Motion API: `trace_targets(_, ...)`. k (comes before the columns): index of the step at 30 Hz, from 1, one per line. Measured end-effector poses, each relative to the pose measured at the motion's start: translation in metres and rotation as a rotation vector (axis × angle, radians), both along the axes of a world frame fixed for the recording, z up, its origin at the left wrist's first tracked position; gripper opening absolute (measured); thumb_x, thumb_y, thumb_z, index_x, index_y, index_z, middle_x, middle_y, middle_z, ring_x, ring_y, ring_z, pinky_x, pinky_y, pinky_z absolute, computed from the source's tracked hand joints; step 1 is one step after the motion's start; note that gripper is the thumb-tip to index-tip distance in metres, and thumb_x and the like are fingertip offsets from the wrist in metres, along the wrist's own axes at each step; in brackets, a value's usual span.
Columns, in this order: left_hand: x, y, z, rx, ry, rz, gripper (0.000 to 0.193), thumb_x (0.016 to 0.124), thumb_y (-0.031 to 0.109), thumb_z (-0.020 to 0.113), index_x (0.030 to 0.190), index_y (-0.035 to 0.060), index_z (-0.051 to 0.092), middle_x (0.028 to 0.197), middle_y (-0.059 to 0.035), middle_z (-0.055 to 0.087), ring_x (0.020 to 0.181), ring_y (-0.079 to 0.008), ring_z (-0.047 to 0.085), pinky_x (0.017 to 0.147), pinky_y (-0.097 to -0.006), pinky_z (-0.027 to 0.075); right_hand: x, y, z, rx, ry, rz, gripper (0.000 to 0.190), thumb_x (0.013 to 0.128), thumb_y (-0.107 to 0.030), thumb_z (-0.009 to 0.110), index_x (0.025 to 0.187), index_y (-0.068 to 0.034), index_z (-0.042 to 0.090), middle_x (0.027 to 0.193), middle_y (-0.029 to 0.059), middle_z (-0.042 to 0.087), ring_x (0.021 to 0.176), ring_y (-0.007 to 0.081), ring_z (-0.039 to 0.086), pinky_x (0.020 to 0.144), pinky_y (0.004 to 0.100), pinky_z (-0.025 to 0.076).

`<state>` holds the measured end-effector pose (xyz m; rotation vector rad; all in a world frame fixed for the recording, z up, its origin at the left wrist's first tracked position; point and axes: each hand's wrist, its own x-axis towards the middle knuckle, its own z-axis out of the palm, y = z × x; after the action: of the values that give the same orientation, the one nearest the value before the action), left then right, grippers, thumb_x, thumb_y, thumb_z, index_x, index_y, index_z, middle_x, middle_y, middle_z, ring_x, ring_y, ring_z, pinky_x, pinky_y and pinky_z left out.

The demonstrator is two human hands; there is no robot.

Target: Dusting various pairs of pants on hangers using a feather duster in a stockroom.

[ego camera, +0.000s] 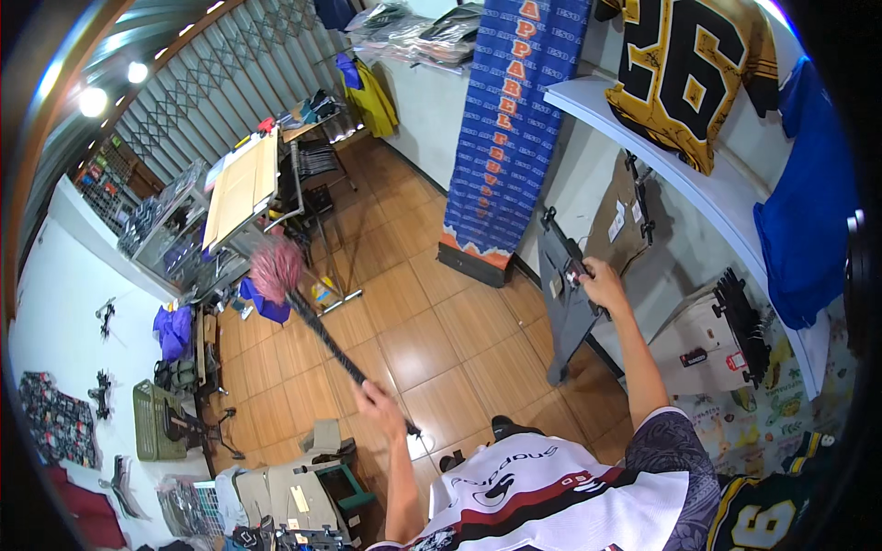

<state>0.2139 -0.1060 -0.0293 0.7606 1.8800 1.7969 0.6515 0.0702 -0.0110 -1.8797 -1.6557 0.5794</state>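
My left hand point(380, 408) grips the dark handle of a duster point(324, 337), which slants up and away to the left. Its fluffy pink head point(277, 267) looks blurred, in front of the table and above the floor. On the other side, my right hand point(605, 284) is closed at the waist of dark grey shorts or trousers point(561, 303) hanging at the wall; a hanger clip shows at their top corner. Beige trousers point(610, 220) with white tags hang just beyond that hand. Nearer to me, light beige trousers point(696, 344) with dark and red tags hang from black clip hangers point(744, 324).
A white shelf point(682, 151) curves along the right, with a yellow jersey point(679, 76) above it. A blue banner point(506, 144) stands by the wall. A wooden-topped table point(241, 186) is ahead left. Folded trousers point(282, 492) and a green basket point(155, 420) are lower left.
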Motion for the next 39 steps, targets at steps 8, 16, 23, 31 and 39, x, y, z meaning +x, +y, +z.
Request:
trace_targets(8, 0.000, -0.008, 0.015, -0.474, 0.851, -0.773, 0.039, 0.098, 0.013, 0.050, 0.137, 0.0089, 0.050, 0.086, -0.0269, 0.065, 0.073, -0.0462, 0.063, 0.062, -0.0523, 0.047, -0.129, -0.067, 0.049, -0.089, 0.020, 0.251, 0.028, 0.083, -0.011, 0.063, 0.109, -0.004, 0.066, 0.094, 0.0250, 0.068, 0.090, 0.0428, 0.065, 0.079, 0.0442, 0.050)
trace_targets(16, -0.042, -0.065, 0.044, 0.068, 0.556, -0.407, 0.040, 0.097, 0.009, 0.049, 0.137, 0.0087, 0.050, 0.081, -0.0258, 0.064, 0.069, -0.0432, 0.063, 0.057, -0.0414, 0.045, -0.198, -0.112, 0.037, 0.119, 0.189, 0.214, 0.032, 0.082, -0.008, 0.064, 0.113, 0.000, 0.065, 0.097, 0.0267, 0.067, 0.096, 0.0415, 0.065, 0.084, 0.0431, 0.050)
trace_targets(23, -0.088, -0.117, 0.051, -0.049, 0.402, -0.330, 0.035, 0.097, 0.013, 0.054, 0.131, 0.0066, 0.057, 0.075, -0.0231, 0.063, 0.061, -0.0368, 0.063, 0.059, -0.0408, 0.048, -0.216, -0.129, 0.028, -0.096, 0.174, 0.194, 0.029, 0.086, -0.015, 0.064, 0.109, 0.001, 0.067, 0.087, 0.0187, 0.071, 0.082, 0.0277, 0.069, 0.073, 0.0368, 0.049)
trace_targets(31, -0.122, -0.186, 0.016, -0.501, 0.840, -0.859, 0.034, 0.090, 0.014, 0.062, 0.124, 0.0120, 0.066, 0.083, -0.0249, 0.066, 0.075, -0.0444, 0.062, 0.065, -0.0412, 0.051, -0.214, -0.135, 0.031, -0.296, 0.806, 0.154, 0.029, 0.102, -0.029, 0.052, 0.092, -0.006, 0.064, 0.079, -0.0018, 0.057, 0.070, 0.0093, 0.052, 0.064, 0.0254, 0.042)
trace_targets(39, -0.098, -0.184, -0.036, 0.100, 0.516, -0.527, 0.045, 0.095, 0.012, 0.058, 0.139, 0.0095, 0.051, 0.077, -0.0244, 0.066, 0.065, -0.0387, 0.067, 0.061, -0.0442, 0.050, -0.241, -0.169, 0.100, -0.219, 0.754, 0.188, 0.017, 0.091, -0.021, 0.064, 0.089, -0.004, 0.062, 0.071, -0.0042, 0.053, 0.059, 0.0062, 0.048, 0.054, 0.0243, 0.039)
